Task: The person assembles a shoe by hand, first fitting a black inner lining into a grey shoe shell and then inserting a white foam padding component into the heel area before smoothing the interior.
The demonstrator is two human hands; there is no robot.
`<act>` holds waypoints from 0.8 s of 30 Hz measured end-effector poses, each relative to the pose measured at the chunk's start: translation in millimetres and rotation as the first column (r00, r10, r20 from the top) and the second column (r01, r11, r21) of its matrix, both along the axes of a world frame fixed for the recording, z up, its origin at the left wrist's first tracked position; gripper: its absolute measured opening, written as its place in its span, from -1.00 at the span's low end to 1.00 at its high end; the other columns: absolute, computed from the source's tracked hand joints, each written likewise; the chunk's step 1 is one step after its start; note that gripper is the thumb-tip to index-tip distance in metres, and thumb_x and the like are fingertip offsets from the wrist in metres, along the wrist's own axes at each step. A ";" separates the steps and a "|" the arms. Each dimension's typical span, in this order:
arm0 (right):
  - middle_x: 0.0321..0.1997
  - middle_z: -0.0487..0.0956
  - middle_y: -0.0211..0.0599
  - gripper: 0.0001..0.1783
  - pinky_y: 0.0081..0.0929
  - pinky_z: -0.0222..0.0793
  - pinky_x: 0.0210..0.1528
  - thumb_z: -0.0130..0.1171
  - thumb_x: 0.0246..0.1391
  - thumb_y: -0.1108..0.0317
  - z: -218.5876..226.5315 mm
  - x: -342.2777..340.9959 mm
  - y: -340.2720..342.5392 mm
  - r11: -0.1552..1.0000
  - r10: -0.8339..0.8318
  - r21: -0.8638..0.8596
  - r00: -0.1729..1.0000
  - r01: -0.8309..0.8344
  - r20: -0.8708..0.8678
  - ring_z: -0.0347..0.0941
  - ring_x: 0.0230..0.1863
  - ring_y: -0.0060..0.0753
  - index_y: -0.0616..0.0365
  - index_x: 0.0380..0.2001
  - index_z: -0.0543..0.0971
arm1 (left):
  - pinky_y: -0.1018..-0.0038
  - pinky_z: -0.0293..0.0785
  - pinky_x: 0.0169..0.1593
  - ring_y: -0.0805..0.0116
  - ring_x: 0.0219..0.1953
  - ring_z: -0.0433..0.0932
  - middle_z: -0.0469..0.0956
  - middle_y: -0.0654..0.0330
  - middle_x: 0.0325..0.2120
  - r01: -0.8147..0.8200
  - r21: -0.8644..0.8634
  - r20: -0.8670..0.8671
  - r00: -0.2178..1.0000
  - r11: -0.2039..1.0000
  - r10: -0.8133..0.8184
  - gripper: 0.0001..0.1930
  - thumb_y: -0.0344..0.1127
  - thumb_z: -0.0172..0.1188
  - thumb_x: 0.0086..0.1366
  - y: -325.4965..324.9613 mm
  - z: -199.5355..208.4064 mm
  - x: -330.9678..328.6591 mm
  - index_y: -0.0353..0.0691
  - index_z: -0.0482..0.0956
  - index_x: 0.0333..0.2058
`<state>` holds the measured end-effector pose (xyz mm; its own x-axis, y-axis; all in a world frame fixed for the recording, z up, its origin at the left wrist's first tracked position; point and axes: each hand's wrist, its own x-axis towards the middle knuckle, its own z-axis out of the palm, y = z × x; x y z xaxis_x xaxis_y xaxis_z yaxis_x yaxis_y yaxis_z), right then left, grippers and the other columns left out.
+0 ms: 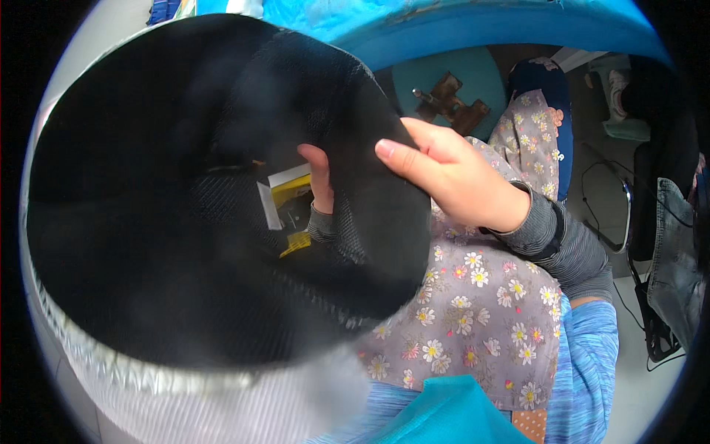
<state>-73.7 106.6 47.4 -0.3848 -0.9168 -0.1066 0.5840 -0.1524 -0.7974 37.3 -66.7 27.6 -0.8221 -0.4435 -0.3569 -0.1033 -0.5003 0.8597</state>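
A large, round black fabric piece (148, 148), with a white pleated outer edge, fills the left and middle of the head view. Its exact kind cannot be told; it looks like a wide brim or sleeve with a hole in the middle. At its right edge, my right hand (462, 174) is closed on the fabric, thumb on top and fingers hidden behind. Through the hole, part of my left hand (318, 174) shows, with one digit upright and a grey striped cuff below. The rest of that hand is hidden.
Beyond the hole lies a yellow, black and white printed item (292, 196). A blue plastic-like cover (503, 26) spans the back. Under it, a rusty metal part (451, 103) rests on a teal round surface (414, 70). A flowered apron (473, 303) covers my lap; cables hang at right.
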 end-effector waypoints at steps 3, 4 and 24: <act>-0.23 0.58 -0.50 -0.67 -0.63 0.46 -0.22 0.01 0.39 0.21 -12.0 0.8 -15.6 0.955 -0.278 -0.111 0.961 0.275 -0.009 0.48 -0.23 -0.72 0.24 0.01 0.48 | 0.22 0.36 0.24 0.17 0.14 0.47 0.46 0.02 0.13 0.017 0.029 -0.118 0.993 0.999 -0.013 -0.08 0.32 0.24 0.14 -3.7 -7.0 3.2 -0.40 0.33 0.20; -0.18 0.58 -0.49 -0.68 -0.58 0.46 -0.15 0.02 0.39 0.23 -11.8 -0.3 -15.6 0.949 -0.293 -0.115 0.956 0.295 0.031 0.47 -0.17 -0.67 0.23 0.03 0.48 | 0.21 0.35 0.25 0.16 0.16 0.46 0.45 0.01 0.14 0.026 0.033 -0.188 0.982 0.999 -0.019 -0.05 0.34 0.25 0.11 -2.5 -13.2 7.5 -0.40 0.32 0.22; -0.39 0.51 -0.40 -0.67 -0.67 0.25 -0.50 -0.05 0.35 0.05 9.9 -11.0 16.1 0.985 0.104 0.090 0.930 -0.144 0.354 0.43 -0.48 -0.62 0.08 -0.14 0.48 | 0.01 -0.04 0.43 0.26 -0.11 0.60 0.59 0.36 -0.36 -0.374 -0.926 -0.319 0.687 0.059 -0.653 -0.66 -0.04 0.44 0.08 -8.3 88.4 -61.3 -0.05 0.50 -0.32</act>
<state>-84.8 122.6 57.3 -0.1893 -0.9292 -0.3175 0.8352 0.0176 -0.5496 -24.0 -75.1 116.0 -0.6214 0.2409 0.7456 0.6517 0.6871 0.3212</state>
